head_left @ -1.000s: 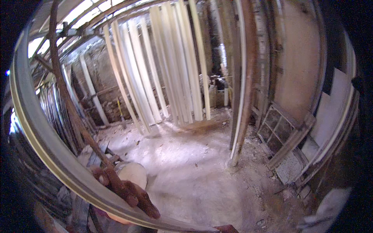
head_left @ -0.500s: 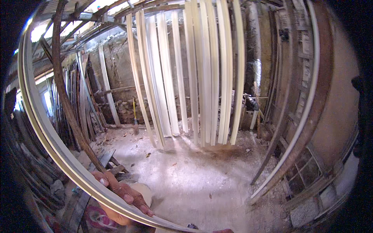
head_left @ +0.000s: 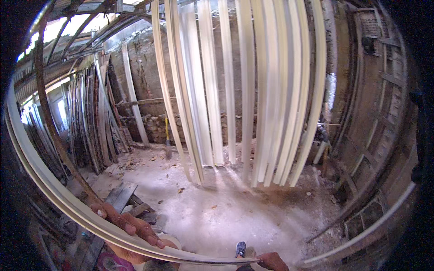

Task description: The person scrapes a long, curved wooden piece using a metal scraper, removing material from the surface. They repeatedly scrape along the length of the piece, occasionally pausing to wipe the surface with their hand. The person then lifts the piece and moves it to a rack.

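Observation:
A long cream moulding strip (head_left: 194, 258) sweeps from the far left rim down to the lower middle, bent by the lens. My left hand (head_left: 131, 227) is closed around it at the lower left, fingers over its upper side. At the strip's near end, my right hand (head_left: 273, 262) pinches the tip, partly cut off by the lower edge. Ahead of both hands, several similar pale strips (head_left: 271, 99) hang upright in a row, their lower ends above the floor.
A dark wooden pole (head_left: 61, 147) slants close beyond the left hand. Old planks (head_left: 90, 117) lean at the back left. A low wooden bench (head_left: 118, 198) stands beyond the left hand. At right are a ladder-like frame (head_left: 392, 81) and a white pipe (head_left: 361, 246). A shoe (head_left: 240, 248) shows below.
The view has shifted so the hanging strips look nearer and further right. My right hand and a shoe have come more into view. The left hand keeps its hold on the moulding strip.

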Available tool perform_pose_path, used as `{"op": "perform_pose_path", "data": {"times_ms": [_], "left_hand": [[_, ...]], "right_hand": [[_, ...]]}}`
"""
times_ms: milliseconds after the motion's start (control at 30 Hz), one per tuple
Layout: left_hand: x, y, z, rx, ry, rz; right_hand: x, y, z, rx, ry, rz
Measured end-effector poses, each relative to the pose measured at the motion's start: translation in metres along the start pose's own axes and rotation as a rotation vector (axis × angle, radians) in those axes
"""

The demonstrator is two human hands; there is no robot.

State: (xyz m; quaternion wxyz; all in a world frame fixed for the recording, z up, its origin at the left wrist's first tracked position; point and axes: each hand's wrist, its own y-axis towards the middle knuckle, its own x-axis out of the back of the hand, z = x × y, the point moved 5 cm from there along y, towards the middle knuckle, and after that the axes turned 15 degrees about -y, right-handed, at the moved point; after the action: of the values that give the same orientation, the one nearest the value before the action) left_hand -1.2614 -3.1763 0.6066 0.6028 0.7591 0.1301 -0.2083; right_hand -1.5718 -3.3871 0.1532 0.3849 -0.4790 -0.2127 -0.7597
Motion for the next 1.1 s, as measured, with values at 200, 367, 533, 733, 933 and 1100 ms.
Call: {"op": "perform_pose_path", "data": {"times_ms": [200,367,533,733,933,1100], "left_hand": [[0.104,0.05,0.099,-0.103,0.082,-0.144],[0.158,0.097,0.169,-0.277,0.288,-0.097],[0.218,0.14,0.22,0.029,-0.061,0.061],[0.302,0.179,0.283,0.237,-0.138,0.148],[0.365,0.229,0.354,0.103,0.089,0.14],[0.422,0.277,0.399,-0.063,0.24,0.064]], "right_hand": [[0.04,0.194,-0.051,0.191,-0.276,0.112],[0.075,0.344,-0.063,0.33,-0.194,0.147],[0.087,0.488,-0.065,0.452,-0.28,0.254],[0.045,0.655,-0.074,0.644,-0.43,0.363],[0.034,0.798,-0.059,0.661,-0.409,0.412],[0.037,0.902,-0.049,0.551,-0.339,0.282]]}}
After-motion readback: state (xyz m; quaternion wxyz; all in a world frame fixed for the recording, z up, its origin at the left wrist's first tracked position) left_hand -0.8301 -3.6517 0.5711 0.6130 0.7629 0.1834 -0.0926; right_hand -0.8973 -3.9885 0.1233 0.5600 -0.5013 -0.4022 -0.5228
